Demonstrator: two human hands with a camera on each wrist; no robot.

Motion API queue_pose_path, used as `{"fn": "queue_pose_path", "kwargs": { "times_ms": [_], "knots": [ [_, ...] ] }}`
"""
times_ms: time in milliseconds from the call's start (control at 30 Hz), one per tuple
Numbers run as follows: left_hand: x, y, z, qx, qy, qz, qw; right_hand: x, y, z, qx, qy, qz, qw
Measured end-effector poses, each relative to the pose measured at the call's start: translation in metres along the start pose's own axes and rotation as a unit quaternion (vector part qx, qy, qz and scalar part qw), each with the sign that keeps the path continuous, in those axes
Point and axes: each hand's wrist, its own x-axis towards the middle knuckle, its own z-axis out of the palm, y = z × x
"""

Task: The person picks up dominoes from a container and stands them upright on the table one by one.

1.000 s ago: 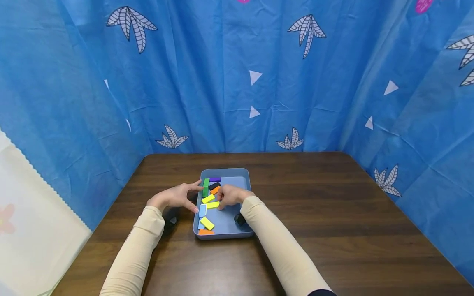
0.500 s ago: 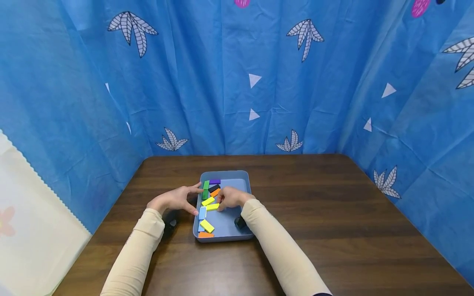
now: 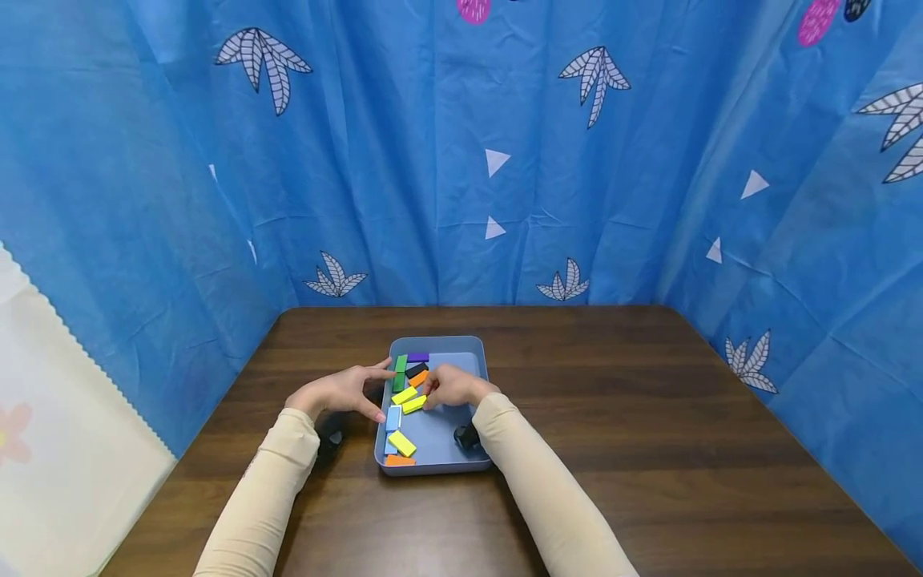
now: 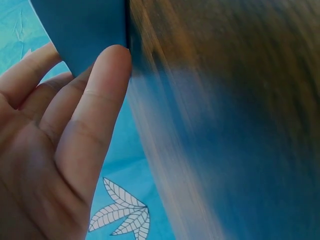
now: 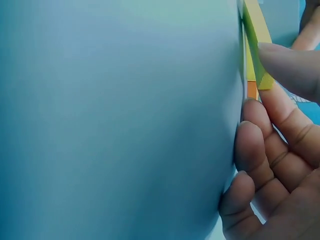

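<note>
In the head view my right hand [image 3: 453,386] reaches into a shallow blue-grey tray [image 3: 441,447]. Thumb and index finger pinch the end of a yellow block [image 3: 414,405]; in the right wrist view that yellow block [image 5: 258,47] stands tilted off the tray floor, while the other fingers curl beneath. My left hand [image 3: 339,391] lies at the tray's left side, thumb and fingers spread along the rim. Seen from the left wrist, its fingers [image 4: 107,85] extend to the tray wall [image 4: 90,30]. A second yellow block [image 3: 405,395] lies just beyond the pinched one.
Along the tray's left part lie green blocks [image 3: 400,378], a purple block [image 3: 418,357], a black block [image 3: 416,370], orange blocks [image 3: 400,461], light blue blocks [image 3: 393,418] and another yellow block [image 3: 401,443]. A brown wooden table [image 3: 613,449] bears the tray. Blue curtains [image 3: 461,160] hang behind.
The yellow block in my right hand has turned, its pinched right end now higher and angled away. My left hand stays at the rim. The head view has tilted slightly upward.
</note>
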Motion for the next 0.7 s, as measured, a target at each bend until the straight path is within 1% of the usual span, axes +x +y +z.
{"fn": "queue_pose_path", "kwargs": {
  "times_ms": [233, 433, 500, 700],
  "knots": [
    [-0.001, -0.002, 0.0, -0.003, -0.002, 0.004, 1.0, -0.003, 0.0, -0.001, 0.025, 0.004, -0.004, 0.9997],
    [-0.004, -0.004, 0.0, -0.001, -0.003, 0.001, 1.0, -0.003, 0.002, -0.001, 0.071, 0.012, -0.027, 0.9971],
    [-0.004, -0.005, 0.001, -0.002, -0.002, 0.002, 1.0, -0.005, 0.002, -0.001, 0.086, 0.014, -0.029, 0.9958],
    [-0.001, -0.003, 0.001, 0.008, 0.0, 0.015, 0.9998, -0.011, 0.002, -0.007, 0.084, 0.027, -0.033, 0.9956]
  ]
}}
